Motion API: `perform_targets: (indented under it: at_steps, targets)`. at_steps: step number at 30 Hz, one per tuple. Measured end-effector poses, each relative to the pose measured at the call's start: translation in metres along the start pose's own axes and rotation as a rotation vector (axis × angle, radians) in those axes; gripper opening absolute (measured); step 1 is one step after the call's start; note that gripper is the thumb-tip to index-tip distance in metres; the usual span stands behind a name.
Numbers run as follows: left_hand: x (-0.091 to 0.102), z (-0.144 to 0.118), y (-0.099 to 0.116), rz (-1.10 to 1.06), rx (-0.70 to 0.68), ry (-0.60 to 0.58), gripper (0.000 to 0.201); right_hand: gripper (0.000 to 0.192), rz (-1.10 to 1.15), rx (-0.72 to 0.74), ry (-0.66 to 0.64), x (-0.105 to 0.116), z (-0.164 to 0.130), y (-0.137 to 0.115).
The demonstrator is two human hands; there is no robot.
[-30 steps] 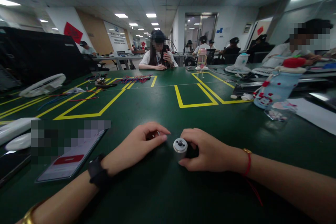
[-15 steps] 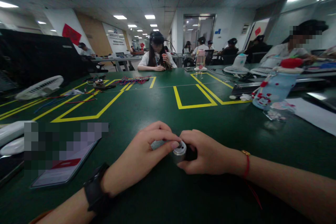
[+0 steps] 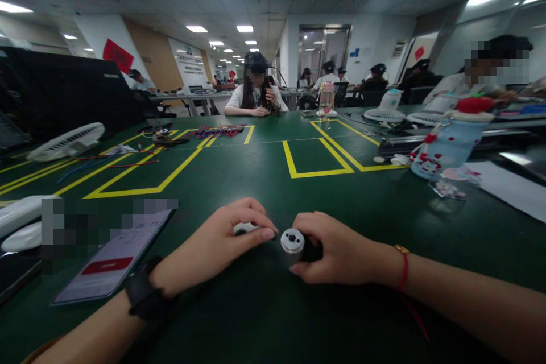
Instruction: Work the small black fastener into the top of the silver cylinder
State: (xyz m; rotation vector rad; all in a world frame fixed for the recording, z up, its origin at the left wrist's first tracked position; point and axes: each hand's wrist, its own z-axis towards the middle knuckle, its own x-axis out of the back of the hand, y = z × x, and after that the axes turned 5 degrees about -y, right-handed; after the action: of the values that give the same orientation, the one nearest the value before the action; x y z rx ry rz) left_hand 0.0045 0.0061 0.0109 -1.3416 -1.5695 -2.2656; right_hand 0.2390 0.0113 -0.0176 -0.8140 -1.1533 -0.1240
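Note:
In front of me, my right hand (image 3: 330, 247) is closed around a small silver cylindrical motor (image 3: 292, 250), standing upright with its round end facing up. That end has a dark centre and small holes beside it. To the left and apart from the motor, my left hand (image 3: 232, 239) pinches a small dark part (image 3: 274, 235) between thumb and forefinger; its exact kind is too small to tell. Behind the left thumb, a greyish round thing (image 3: 244, 228) shows in the gap of the hand, mostly hidden.
A phone (image 3: 111, 261) lies at the left beside white devices (image 3: 25, 222). Wires (image 3: 219, 131) and a white fan (image 3: 66, 142) are farther back on the green table (image 3: 239, 173). At the right stand a blue bottle (image 3: 447, 145) and paper (image 3: 507, 187). A person (image 3: 255, 88) sits opposite.
My left hand has moved left, away from the top of the motor, with a small dark part in its fingertips. The motor's end is now uncovered. My right hand has stayed in place.

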Motion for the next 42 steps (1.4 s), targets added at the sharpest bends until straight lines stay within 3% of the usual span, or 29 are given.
perform_targets:
  at_steps: [4,10,15,22,26,42]
  targets:
    - [-0.006,0.000,-0.010,0.109,-0.003,-0.159,0.010,0.023,0.005,0.001,-0.001,0.000,0.000,0.000]
    - [-0.010,0.001,-0.012,0.116,-0.019,-0.183,0.010,0.024,-0.002,0.012,0.010,-0.002,0.000,0.002]
    - [-0.002,0.002,-0.013,-0.014,0.050,-0.093,0.016,0.023,0.005,0.011,-0.002,-0.001,0.000,0.000]
    - [0.001,0.002,-0.031,-0.242,0.320,0.174,0.030,0.023,-0.003,0.012,-0.012,0.001,-0.001,-0.001]
    - [-0.002,0.004,-0.041,-0.341,0.353,0.315,0.030,0.024,0.004,0.006,-0.008,0.002,-0.001,-0.001]
    - [-0.002,0.004,-0.033,-0.240,0.322,0.270,0.033,0.024,-0.011,0.019,0.000,0.000,-0.001,0.000]
